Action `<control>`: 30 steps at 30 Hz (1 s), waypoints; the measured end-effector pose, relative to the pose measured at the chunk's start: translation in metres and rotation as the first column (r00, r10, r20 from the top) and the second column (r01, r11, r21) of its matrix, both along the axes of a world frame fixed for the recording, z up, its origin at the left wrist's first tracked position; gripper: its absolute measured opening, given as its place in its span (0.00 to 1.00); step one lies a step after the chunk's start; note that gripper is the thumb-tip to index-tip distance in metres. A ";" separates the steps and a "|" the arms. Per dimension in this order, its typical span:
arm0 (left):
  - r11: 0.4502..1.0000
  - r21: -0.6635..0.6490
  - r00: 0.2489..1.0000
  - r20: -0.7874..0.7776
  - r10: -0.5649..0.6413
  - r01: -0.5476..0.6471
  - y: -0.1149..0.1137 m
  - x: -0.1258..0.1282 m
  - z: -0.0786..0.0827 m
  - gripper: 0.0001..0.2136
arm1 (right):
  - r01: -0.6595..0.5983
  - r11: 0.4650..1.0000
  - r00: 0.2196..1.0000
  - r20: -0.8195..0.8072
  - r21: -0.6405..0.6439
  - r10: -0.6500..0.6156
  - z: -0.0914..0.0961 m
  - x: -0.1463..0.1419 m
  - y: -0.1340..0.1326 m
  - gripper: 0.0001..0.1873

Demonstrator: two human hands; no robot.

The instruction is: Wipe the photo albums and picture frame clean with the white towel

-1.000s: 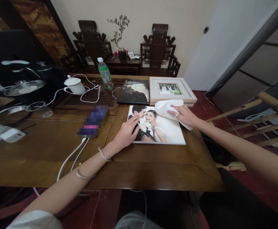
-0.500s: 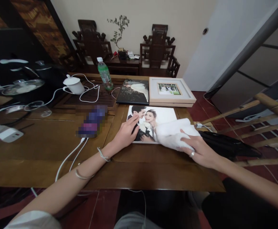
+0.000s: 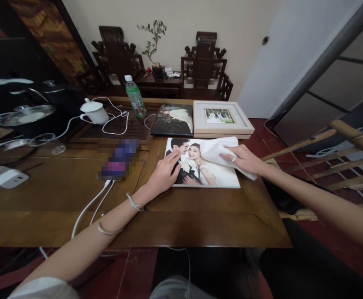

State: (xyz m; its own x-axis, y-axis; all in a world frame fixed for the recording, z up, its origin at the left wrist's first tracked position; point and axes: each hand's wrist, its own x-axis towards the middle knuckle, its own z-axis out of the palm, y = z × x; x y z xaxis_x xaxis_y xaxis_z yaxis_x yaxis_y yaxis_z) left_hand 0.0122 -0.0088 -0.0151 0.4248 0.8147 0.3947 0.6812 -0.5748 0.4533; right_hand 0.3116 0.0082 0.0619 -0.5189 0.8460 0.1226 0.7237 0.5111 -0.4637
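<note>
A photo panel [image 3: 221, 177] with a wedding portrait lies flat on the wooden table. My left hand [image 3: 165, 171] rests flat on its left side, fingers stretched out together. On the panel's upper right, my right hand [image 3: 243, 158] grips a white cloth [image 3: 220, 148], which covers that corner and hangs past the right edge. Behind the panel lies a dark photo panel [image 3: 172, 120] showing a white gown. Beside that one, a light wooden picture frame [image 3: 246, 122] with a small photo lies on the table.
Left of the panel lies a phone [image 3: 119, 160] with white cables. Farther back stand a green-labelled bottle [image 3: 135, 97], a white lidded cup [image 3: 94, 111] and a pot [image 3: 28, 116]. A clear plastic cup [image 3: 52, 143] lies at the left. A bamboo rack [image 3: 352, 137] stands to the right.
My right hand has moved the white cloth away from me, from the panel's lower right to its upper right, uncovering the lower right corner. My left hand has stayed in place.
</note>
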 end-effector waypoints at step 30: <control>1.000 0.007 1.000 0.016 0.005 -0.005 -0.001 0.001 0.001 0.20 | -0.208 0.976 0.972 0.101 -0.067 0.214 0.006 -0.002 -0.090 0.16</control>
